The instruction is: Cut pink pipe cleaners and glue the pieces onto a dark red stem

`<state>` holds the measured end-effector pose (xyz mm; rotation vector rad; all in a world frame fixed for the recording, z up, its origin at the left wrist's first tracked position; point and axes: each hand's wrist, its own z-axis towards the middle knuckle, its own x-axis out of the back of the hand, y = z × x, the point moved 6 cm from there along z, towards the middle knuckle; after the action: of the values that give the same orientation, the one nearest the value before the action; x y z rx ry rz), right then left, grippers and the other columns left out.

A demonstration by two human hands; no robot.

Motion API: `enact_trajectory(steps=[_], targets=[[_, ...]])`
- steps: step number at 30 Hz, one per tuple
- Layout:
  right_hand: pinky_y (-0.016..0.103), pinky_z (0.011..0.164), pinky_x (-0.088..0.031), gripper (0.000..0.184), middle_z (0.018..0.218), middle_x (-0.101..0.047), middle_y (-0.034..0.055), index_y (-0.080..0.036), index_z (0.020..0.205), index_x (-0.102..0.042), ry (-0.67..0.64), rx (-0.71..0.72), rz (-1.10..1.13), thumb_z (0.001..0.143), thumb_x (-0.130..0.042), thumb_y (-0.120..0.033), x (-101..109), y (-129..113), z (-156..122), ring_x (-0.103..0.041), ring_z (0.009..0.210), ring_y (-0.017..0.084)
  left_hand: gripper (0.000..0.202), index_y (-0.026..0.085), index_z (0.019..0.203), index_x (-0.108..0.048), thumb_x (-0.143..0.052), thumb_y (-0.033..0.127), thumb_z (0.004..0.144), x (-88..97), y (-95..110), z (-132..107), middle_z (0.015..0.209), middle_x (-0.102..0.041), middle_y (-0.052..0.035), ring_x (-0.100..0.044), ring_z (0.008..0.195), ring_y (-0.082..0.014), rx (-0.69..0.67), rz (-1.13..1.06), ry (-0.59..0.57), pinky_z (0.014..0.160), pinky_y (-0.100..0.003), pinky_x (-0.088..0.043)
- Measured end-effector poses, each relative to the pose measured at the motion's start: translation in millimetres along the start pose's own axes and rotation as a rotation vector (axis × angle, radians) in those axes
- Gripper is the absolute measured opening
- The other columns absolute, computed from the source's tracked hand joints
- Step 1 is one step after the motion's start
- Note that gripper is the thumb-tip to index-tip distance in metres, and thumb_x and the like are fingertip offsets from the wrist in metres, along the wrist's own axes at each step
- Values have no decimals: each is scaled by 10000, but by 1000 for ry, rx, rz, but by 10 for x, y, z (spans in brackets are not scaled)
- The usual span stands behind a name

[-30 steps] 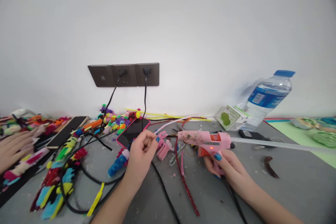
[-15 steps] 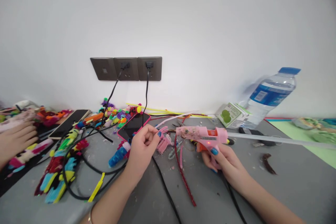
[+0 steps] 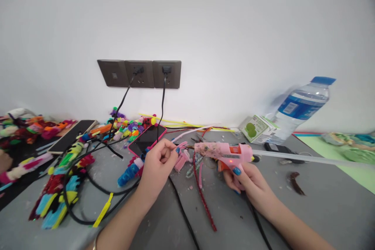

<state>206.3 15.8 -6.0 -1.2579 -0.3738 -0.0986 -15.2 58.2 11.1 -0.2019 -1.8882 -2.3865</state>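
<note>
A pink hot glue gun [image 3: 215, 150] is gripped by its handle in my right hand [image 3: 253, 185], with fingers by the orange trigger. Its nozzle points left and a small light glows on its body. A long clear glue stick [image 3: 287, 155] juts out from the back. My left hand [image 3: 158, 170] pinches a pink pipe cleaner [image 3: 182, 145] between thumb and forefinger, close to the nozzle; whether they touch I cannot tell. Just beneath lies a pink fuzzy piece [image 3: 182, 161]. A dark red pipe cleaner [image 3: 205, 205] rests on the table below the gun.
Black cables [image 3: 84, 222] loop across the left side. Colourful pipe-cleaner figures [image 3: 64, 179] and a pink-edged phone [image 3: 143, 142] lie there too. Toward the right stand a juice carton [image 3: 254, 128] and a tilted water bottle [image 3: 304, 105]. Another person's hand [image 3: 5, 161] shows at the far left.
My view has shifted slightly. The other person's hand has drawn back to the left edge. My hands keep the glue gun and pink pipe cleaner in nearly the same place.
</note>
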Motion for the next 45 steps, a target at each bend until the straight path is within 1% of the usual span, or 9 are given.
enact_trajectory(steps=[5, 10, 14, 19, 23, 26, 31, 40, 45], targets=[[270, 466, -264, 599, 440, -419, -31, -194, 669, -538, 16, 13, -12, 938, -340, -691, 3, -9, -16, -322, 422, 117, 183, 187, 691, -530, -596, 345, 757, -20, 19, -6, 510, -289, 87, -264, 473, -82, 31, -22, -20, 479, -222, -182], [266, 479, -284, 598, 448, -423, -30, -191, 664, -533, 11, 28, -24, 949, -333, -678, -1, -27, -27, -336, 433, 116, 183, 183, 711, -517, -554, 343, 793, -23, 40, -15, 525, -277, 92, -259, 485, -81, 21, -1, -40, 484, -213, -186], [266, 482, -286, 591, 448, -425, -37, -179, 722, -574, 14, 29, -27, 954, -338, -668, -2, -16, -27, -337, 433, 116, 183, 183, 718, -514, -546, 342, 803, -27, 42, -16, 527, -275, 94, -255, 483, -82, 8, 13, -48, 480, -215, -182], [265, 483, -282, 592, 450, -427, -32, -188, 671, -534, 4, 23, -41, 958, -331, -664, -6, -19, -25, -334, 436, 112, 164, 187, 714, -510, -548, 320, 803, -25, 52, -15, 526, -275, 95, -260, 482, -84, -7, 19, -42, 480, -220, -186], [265, 489, -292, 590, 455, -436, -33, -183, 699, -554, 1, 18, -41, 958, -328, -664, -6, -17, -22, -346, 436, 115, 161, 189, 715, -510, -558, 315, 802, -27, 56, -15, 525, -268, 96, -250, 480, -84, -12, 20, -44, 479, -223, -179], [265, 491, -295, 598, 449, -429, -33, -185, 672, -544, 12, 22, -47, 959, -327, -662, 2, -13, -25, -350, 436, 114, 166, 188, 718, -516, -556, 323, 807, -30, 61, -14, 526, -271, 95, -246, 478, -84, -12, 5, -44, 478, -223, -175], [261, 486, -295, 589, 449, -424, -39, -176, 698, -572, 20, 35, -37, 968, -336, -643, 3, -12, -38, -346, 433, 111, 170, 187, 705, -516, -551, 324, 801, -30, 78, -13, 521, -261, 97, -235, 472, -82, -15, -1, -41, 473, -222, -167], [261, 477, -283, 591, 452, -406, -36, -188, 633, -517, 30, 38, -36, 969, -338, -639, 3, -20, -36, -339, 438, 108, 160, 181, 716, -527, -546, 316, 800, -7, 80, -23, 519, -273, 97, -249, 473, -80, -25, 37, -18, 472, -219, -177], [259, 483, -297, 575, 451, -422, -39, -181, 691, -547, 34, 31, -42, 968, -342, -641, 2, -41, -35, -346, 438, 110, 158, 186, 710, -518, -545, 312, 801, -10, 85, -14, 522, -264, 97, -242, 472, -82, -34, 37, -12, 469, -223, -170]])
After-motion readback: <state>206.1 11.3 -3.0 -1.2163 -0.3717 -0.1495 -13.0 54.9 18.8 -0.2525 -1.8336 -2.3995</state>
